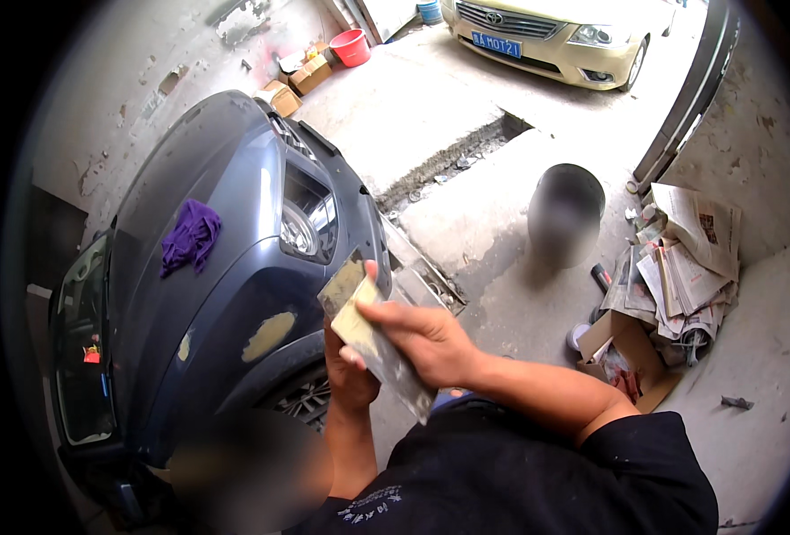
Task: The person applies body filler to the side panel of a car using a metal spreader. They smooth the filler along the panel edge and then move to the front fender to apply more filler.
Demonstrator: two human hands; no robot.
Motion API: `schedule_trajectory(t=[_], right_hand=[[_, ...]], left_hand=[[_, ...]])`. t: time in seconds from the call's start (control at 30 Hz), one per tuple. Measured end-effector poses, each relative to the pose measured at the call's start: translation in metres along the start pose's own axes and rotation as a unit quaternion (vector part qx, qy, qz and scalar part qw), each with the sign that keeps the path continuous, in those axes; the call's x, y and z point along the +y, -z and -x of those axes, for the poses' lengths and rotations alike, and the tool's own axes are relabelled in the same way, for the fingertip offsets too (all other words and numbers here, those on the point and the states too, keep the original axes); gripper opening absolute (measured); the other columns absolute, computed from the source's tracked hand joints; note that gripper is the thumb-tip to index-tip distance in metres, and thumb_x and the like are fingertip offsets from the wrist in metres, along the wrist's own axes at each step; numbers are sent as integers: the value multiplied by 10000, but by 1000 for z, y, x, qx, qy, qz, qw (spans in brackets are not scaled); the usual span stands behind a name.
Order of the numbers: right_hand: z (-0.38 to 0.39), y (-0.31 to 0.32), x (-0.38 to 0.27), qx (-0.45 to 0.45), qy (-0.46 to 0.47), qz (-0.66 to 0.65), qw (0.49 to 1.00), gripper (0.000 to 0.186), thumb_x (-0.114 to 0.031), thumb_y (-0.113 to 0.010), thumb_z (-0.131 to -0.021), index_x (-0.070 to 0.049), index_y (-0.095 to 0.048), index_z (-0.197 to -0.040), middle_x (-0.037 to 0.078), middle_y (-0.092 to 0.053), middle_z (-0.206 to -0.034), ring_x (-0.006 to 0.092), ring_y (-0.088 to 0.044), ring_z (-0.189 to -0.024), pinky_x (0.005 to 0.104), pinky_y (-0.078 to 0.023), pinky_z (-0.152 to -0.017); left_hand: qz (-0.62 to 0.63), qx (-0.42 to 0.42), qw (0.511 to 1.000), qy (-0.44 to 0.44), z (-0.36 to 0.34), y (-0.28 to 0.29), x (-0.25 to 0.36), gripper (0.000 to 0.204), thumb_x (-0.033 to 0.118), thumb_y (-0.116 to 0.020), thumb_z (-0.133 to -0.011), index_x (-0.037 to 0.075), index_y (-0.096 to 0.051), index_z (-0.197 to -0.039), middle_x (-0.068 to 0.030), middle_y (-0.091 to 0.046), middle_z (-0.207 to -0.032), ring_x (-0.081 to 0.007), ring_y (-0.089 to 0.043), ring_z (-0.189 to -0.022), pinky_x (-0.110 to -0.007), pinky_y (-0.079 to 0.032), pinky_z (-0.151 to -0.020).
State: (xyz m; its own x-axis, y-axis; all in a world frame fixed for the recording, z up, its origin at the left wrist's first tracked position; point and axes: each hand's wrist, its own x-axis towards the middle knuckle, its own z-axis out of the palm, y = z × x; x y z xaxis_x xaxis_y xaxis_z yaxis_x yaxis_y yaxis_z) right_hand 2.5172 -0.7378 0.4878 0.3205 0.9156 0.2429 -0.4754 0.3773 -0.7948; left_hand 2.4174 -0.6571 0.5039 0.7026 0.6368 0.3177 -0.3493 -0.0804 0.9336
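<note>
Two flat putty spreaders meet in front of my chest. My right hand (431,343) is closed on a long grey putty spreader (386,366), its thumb on the upper end, which is coated with pale yellow putty (354,319). Behind it, my left hand (350,370) is closed around a shorter, smeared putty spreader (340,287) that sticks out at the top; its grip is partly hidden. To the left stands a dark blue car (208,187) with a yellow filler patch (269,336) above the front wheel (301,397) and a smaller patch (184,347) beside it.
A purple cloth (192,236) lies on the car's hood. Newspapers (689,267) and an open cardboard box (631,352) are at right, near a blurred dark shape (566,214). Farther back are a floor trench (466,160), a red bucket (350,48) and a beige car (547,40).
</note>
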Motion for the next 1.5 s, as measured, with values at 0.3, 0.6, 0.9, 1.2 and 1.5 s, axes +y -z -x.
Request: schedule_trajectory(t=[0.3,0.6,0.9,1.2,1.5], right_hand=[[-5,6,-21,-12,87,206,975,308,-30,-455,-976,-44,-579,-1257,104,-672,-1062,137,-627,-954,257,-482,-839],[8,-7,0,5,53,122,991,306,-51,-483,-972,-77,-587,-1259,86,-641,-1158,148,-602,-1054,248,-457,-899],[-18,23,-26,33,194,335,921,338,25,-508,-907,-61,-608,-1219,125,-633,-806,198,-607,-688,282,-477,-652],[-14,50,-23,-16,223,442,869,450,51,-526,-845,-137,-607,-1246,108,-544,-705,227,-556,-582,301,-455,-540],[11,37,-1,-1,58,359,931,321,-67,-496,-933,-115,-609,-1230,182,-651,-945,283,-656,-863,319,-501,-768]], left_hand=[[-44,-35,998,-22,0,9,5,796,567,-494,-909,-1,-293,-1430,-200,-365,-1444,-284,-417,-1293,-390,-325,-1071],[-48,-79,996,8,-2,22,5,907,650,-481,-873,6,-227,-1460,-190,-459,-1349,-234,-463,-1222,-359,-353,-1038],[-77,-68,986,132,20,15,13,617,425,-395,-995,-24,-295,-1407,-142,-446,-1361,-250,-454,-1249,-380,-365,-1049],[-37,-125,944,302,11,43,31,484,271,-392,-1014,28,-352,-1431,-123,-507,-1312,-209,-481,-1208,-367,-368,-1041],[161,52,974,154,13,20,15,516,216,-399,-1004,64,-227,-1466,-144,-459,-1360,-290,-474,-1244,-420,-380,-1050]])
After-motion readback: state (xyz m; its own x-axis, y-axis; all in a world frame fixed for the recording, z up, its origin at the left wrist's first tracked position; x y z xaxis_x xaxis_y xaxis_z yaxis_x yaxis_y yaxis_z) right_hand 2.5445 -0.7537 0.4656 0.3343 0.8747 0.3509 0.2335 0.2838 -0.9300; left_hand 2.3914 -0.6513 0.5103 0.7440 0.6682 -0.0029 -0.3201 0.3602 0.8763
